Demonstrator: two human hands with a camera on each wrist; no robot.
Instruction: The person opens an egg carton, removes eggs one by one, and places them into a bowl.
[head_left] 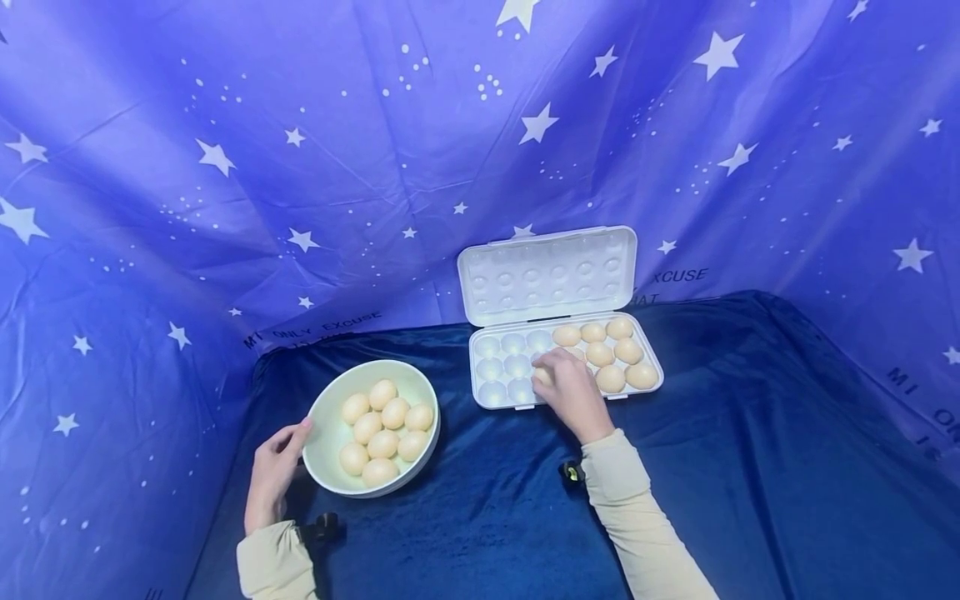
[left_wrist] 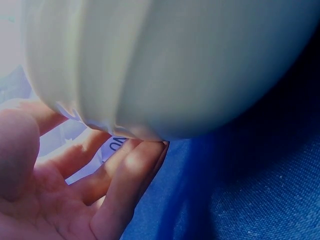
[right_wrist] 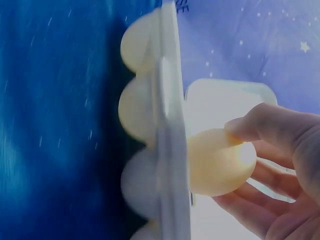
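Note:
My right hand (head_left: 572, 392) pinches an egg (right_wrist: 220, 162) between thumb and fingers, at the front-middle cups of the white egg carton (head_left: 482, 403). In the right wrist view that egg is right at the carton's rim. Light brown eggs (head_left: 599, 353) fill cups in the carton's right part; cups on the left hold none. On the left, a pale green bowl (head_left: 322, 458) contains several eggs (head_left: 384, 443). My left hand (head_left: 273, 471) touches the bowl's left side, its fingertips (left_wrist: 142, 150) against the outer wall near the rim.
The carton's lid (head_left: 551, 279) stands raised behind it, close to the purple star-printed curtain (head_left: 420, 167). Dark blue cloth (head_left: 480, 517) covers the table. A small black device (head_left: 326, 527) is at the left cuff, another (head_left: 572, 473) at the right.

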